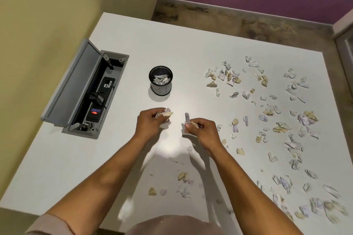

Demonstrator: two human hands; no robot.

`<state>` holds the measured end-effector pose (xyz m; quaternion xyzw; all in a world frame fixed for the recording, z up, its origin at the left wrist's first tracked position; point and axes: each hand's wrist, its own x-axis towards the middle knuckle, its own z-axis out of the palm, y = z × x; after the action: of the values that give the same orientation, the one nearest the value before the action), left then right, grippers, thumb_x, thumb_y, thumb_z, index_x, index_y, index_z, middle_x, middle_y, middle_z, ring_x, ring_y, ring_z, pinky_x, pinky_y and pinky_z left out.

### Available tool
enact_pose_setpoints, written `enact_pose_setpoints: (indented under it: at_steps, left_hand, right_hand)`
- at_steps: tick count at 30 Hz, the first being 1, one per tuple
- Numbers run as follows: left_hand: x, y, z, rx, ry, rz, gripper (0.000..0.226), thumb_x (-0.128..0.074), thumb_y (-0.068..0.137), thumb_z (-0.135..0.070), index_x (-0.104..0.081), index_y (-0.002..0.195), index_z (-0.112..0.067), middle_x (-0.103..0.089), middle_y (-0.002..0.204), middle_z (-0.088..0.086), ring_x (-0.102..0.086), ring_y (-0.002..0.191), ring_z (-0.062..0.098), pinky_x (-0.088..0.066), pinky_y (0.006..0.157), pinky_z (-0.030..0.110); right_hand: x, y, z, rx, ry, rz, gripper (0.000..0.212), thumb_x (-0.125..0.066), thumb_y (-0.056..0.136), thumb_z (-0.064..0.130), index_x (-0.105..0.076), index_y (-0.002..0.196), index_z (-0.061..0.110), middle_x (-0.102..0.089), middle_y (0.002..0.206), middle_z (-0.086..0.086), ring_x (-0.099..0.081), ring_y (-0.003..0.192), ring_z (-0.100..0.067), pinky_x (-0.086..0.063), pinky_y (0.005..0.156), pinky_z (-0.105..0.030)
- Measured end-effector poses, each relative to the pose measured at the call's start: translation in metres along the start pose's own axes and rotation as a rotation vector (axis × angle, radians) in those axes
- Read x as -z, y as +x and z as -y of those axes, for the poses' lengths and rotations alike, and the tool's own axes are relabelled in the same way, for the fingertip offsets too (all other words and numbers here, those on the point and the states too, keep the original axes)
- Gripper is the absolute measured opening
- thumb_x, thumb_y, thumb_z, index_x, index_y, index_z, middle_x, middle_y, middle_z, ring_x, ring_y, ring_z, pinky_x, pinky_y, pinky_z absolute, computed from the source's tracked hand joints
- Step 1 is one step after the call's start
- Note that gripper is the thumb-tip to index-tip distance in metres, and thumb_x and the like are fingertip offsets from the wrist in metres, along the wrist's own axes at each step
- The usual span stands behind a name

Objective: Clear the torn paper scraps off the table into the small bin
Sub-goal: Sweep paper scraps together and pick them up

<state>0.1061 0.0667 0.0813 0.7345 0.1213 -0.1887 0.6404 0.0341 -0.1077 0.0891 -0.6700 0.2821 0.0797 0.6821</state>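
Left hand (pixel 148 122) fingers curled around a clump of paper scraps (pixel 165 114), right hand (pixel 200 128) fingers pinching another scrap (pixel 193 123), small bin (pixel 160 80) just beyond the left fingers, part-filled, loose scraps (pixel 267 112) scattered over the white bench (pixel 76 168) right of the right fingers

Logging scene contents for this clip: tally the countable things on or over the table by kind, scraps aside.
Bin: 1, already holding scraps
Open cable box: 1
Hands: 2, left hand and right hand, each gripping scraps
Table: 1
Total: 5
Loose scraps: too many to count reliably.
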Motion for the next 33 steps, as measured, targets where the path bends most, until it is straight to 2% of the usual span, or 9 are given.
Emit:
enact_pose_setpoints:
  at_steps: [3, 6, 10, 16, 20, 23, 26, 29, 33]
  left_hand:
    - [0.003, 0.035, -0.024, -0.034, 0.019, -0.056, 0.019, -0.077, 0.080, -0.004, -0.074, 0.098, -0.009, -0.072, 0.083, 0.007, -0.070, 0.064, 0.008, -0.056, 0.064, 0.021]
    - [0.005, 0.069, -0.047, -0.089, 0.085, -0.133, 0.020, -0.081, 0.077, -0.012, -0.075, 0.095, -0.020, -0.075, 0.093, 0.007, -0.069, 0.077, 0.015, -0.055, 0.076, 0.028]
    - [0.003, 0.099, -0.076, -0.135, 0.218, -0.178, 0.023, -0.080, 0.076, -0.013, -0.076, 0.098, -0.017, -0.073, 0.095, 0.003, -0.065, 0.083, 0.014, -0.056, 0.083, 0.029]
    - [0.006, 0.120, -0.084, -0.136, 0.421, -0.080, 0.048, -0.086, 0.069, -0.014, -0.071, 0.115, -0.018, -0.070, 0.112, 0.002, -0.060, 0.112, 0.022, -0.050, 0.097, 0.034]
    - [0.012, 0.117, -0.079, -0.153, 0.449, -0.022, 0.060, -0.086, 0.069, -0.008, -0.064, 0.123, -0.020, -0.066, 0.120, 0.000, -0.064, 0.106, 0.017, -0.049, 0.100, 0.035]
    - [0.017, 0.106, -0.073, -0.239, 0.373, -0.119, 0.035, -0.075, 0.081, -0.010, -0.067, 0.115, -0.016, -0.068, 0.106, -0.004, -0.066, 0.093, 0.011, -0.050, 0.095, 0.025]
    - [0.023, 0.087, -0.045, -0.297, 0.298, -0.286, 0.018, -0.062, 0.093, -0.013, -0.068, 0.110, -0.012, -0.067, 0.104, -0.002, -0.063, 0.093, 0.011, -0.046, 0.076, 0.005]
    - [0.032, 0.072, 0.011, -0.264, 0.315, -0.275, 0.019, -0.056, 0.095, -0.021, -0.069, 0.109, -0.015, -0.068, 0.108, 0.001, -0.066, 0.096, 0.018, -0.057, 0.084, 0.033]
    - [0.036, 0.052, 0.085, -0.562, 0.775, -0.134, 0.026, -0.052, 0.094, -0.015, -0.070, 0.109, -0.003, -0.069, 0.114, 0.015, -0.063, 0.108, 0.037, -0.043, 0.100, 0.038]
  right_hand:
    - [-0.007, 0.015, 0.013, 0.028, -0.015, 0.005, 0.015, -0.072, 0.082, 0.002, -0.070, 0.094, -0.008, -0.068, 0.080, -0.014, -0.068, 0.062, -0.007, -0.051, 0.056, -0.015]
    - [-0.011, 0.025, 0.018, 0.036, -0.019, 0.008, 0.015, -0.072, 0.082, 0.002, -0.070, 0.092, -0.008, -0.068, 0.080, -0.015, -0.068, 0.063, -0.009, -0.050, 0.056, -0.015]
    - [-0.013, 0.027, 0.021, 0.026, -0.028, -0.013, 0.013, -0.072, 0.083, 0.002, -0.070, 0.090, -0.009, -0.067, 0.079, -0.015, -0.065, 0.058, -0.002, -0.047, 0.054, -0.011]
    - [-0.015, 0.028, 0.025, 0.036, -0.101, -0.029, 0.011, -0.072, 0.083, 0.004, -0.072, 0.091, -0.004, -0.071, 0.086, -0.016, -0.063, 0.058, 0.002, -0.045, 0.053, -0.006]
    - [-0.017, 0.034, 0.030, 0.064, -0.142, -0.069, 0.008, -0.074, 0.081, 0.009, -0.075, 0.088, 0.006, -0.074, 0.085, -0.010, -0.068, 0.068, -0.006, -0.046, 0.057, -0.008]
    - [-0.020, 0.041, 0.034, 0.074, -0.168, -0.091, 0.006, -0.076, 0.080, 0.013, -0.075, 0.085, 0.012, -0.075, 0.082, -0.006, -0.070, 0.073, -0.012, -0.047, 0.059, -0.011]
    - [-0.025, 0.052, 0.042, 0.116, -0.245, -0.100, 0.004, -0.077, 0.079, 0.018, -0.074, 0.080, 0.020, -0.075, 0.078, 0.000, -0.070, 0.076, -0.013, -0.051, 0.066, -0.020]
    - [-0.030, 0.068, 0.055, 0.208, -0.409, -0.117, 0.003, -0.076, 0.079, 0.018, -0.074, 0.078, 0.020, -0.072, 0.072, 0.003, -0.067, 0.072, -0.014, -0.048, 0.068, -0.022]
    - [-0.039, 0.089, 0.079, 0.341, -0.697, -0.086, 0.006, -0.069, 0.083, 0.011, -0.074, 0.079, 0.009, -0.070, 0.072, -0.005, -0.062, 0.070, -0.019, -0.045, 0.065, -0.026]
